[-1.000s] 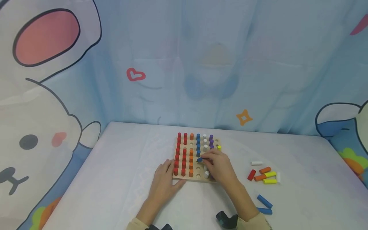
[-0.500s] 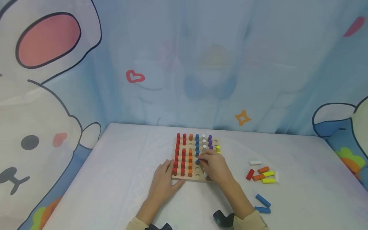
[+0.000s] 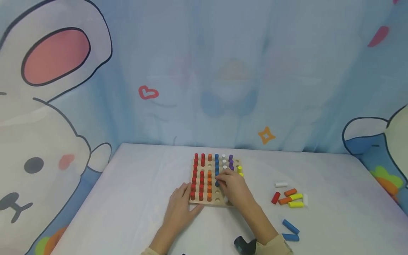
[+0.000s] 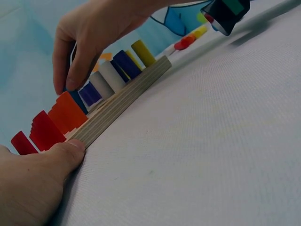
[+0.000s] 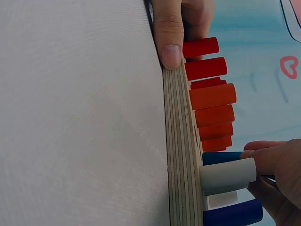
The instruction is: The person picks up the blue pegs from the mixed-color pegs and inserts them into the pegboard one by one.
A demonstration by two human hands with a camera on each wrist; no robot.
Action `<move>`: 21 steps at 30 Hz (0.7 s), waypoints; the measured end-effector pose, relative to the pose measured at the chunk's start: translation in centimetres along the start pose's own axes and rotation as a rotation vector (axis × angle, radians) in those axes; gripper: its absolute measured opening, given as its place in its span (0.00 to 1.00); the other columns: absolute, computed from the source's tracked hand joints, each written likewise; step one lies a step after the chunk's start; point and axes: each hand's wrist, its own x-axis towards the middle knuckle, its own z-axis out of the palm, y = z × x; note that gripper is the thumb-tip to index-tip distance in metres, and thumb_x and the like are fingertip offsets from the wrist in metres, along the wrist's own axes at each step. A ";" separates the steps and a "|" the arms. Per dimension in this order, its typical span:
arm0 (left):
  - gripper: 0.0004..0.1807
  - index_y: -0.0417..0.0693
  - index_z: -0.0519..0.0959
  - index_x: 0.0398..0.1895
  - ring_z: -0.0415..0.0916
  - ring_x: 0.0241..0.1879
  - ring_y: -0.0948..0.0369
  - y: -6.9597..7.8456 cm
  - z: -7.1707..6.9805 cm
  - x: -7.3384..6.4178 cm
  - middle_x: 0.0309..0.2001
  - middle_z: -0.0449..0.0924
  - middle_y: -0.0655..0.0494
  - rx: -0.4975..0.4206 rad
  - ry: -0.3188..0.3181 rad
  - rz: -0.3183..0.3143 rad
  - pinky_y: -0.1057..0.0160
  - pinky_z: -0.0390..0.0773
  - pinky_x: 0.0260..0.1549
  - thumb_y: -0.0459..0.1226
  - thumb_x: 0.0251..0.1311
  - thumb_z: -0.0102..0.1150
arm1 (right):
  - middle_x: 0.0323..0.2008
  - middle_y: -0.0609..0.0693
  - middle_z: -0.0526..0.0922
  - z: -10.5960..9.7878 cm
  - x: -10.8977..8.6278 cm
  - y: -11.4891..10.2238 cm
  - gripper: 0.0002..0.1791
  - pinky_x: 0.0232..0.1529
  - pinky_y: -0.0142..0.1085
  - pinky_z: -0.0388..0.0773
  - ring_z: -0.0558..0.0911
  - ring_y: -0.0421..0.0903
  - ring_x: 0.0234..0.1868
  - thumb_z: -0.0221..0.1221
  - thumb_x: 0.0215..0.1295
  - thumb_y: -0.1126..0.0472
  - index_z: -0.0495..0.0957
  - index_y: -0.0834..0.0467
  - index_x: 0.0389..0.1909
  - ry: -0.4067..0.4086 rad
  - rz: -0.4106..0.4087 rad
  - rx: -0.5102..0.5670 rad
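Note:
A wooden pegboard (image 3: 211, 204) stands on the table with upright rows of red, orange, blue, white, purple and yellow pegs. At its near left corner my left hand (image 3: 179, 207) holds the board, the thumb (image 5: 171, 55) on the front edge and the fingers along the left side. My right hand (image 3: 237, 187) reaches over the board and pinches a blue peg (image 3: 217, 183) at the near end of the blue row. In the right wrist view that blue peg (image 5: 220, 157) stands upright in the board, partly behind a white peg (image 5: 228, 175). Bare holes show in front of it.
Right of the board lie loose pegs: a white peg (image 3: 281, 185), a red peg (image 3: 276, 198), and several orange and yellow ones. Two blue pegs (image 3: 290, 226) lie nearer the front. A printed curtain (image 3: 178, 117) hangs behind the table.
The blue peg in my right hand has gone from tilted above the board to upright in the blue row. My left hand has stayed on the corner. The head view has tipped up slightly.

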 end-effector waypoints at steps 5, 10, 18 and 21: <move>0.46 0.45 0.62 0.70 0.58 0.70 0.50 0.1 0.0 -0.1 0.70 0.61 0.48 0.006 0.014 0.005 0.49 0.59 0.69 0.63 0.54 0.57 | 0.39 0.45 0.81 0.0 0.2 -0.1 0.09 0.47 0.34 0.82 0.81 0.41 0.43 0.66 0.57 0.63 0.86 0.56 0.40 -0.043 0.002 -0.012; 0.46 0.44 0.63 0.69 0.58 0.70 0.50 0.1 -0.3 -0.1 0.69 0.62 0.48 0.014 0.032 0.018 0.49 0.58 0.70 0.62 0.53 0.58 | 0.37 0.46 0.82 -0.2 0.3 -0.5 0.09 0.45 0.33 0.82 0.82 0.42 0.41 0.65 0.57 0.64 0.86 0.57 0.40 -0.050 -0.027 -0.006; 0.47 0.45 0.62 0.70 0.58 0.70 0.51 0.0 -0.4 -0.2 0.70 0.62 0.49 0.016 0.008 -0.006 0.50 0.58 0.70 0.62 0.53 0.59 | 0.37 0.46 0.83 0.0 0.3 -0.7 0.10 0.42 0.30 0.82 0.81 0.40 0.39 0.64 0.59 0.63 0.85 0.56 0.42 -0.076 -0.034 -0.019; 0.47 0.45 0.62 0.70 0.58 0.70 0.51 0.1 -0.1 -0.2 0.70 0.62 0.48 0.013 0.001 -0.004 0.49 0.57 0.70 0.62 0.53 0.59 | 0.37 0.46 0.83 0.0 0.2 -0.5 0.11 0.41 0.30 0.82 0.81 0.41 0.38 0.65 0.58 0.63 0.85 0.57 0.42 -0.088 -0.028 -0.012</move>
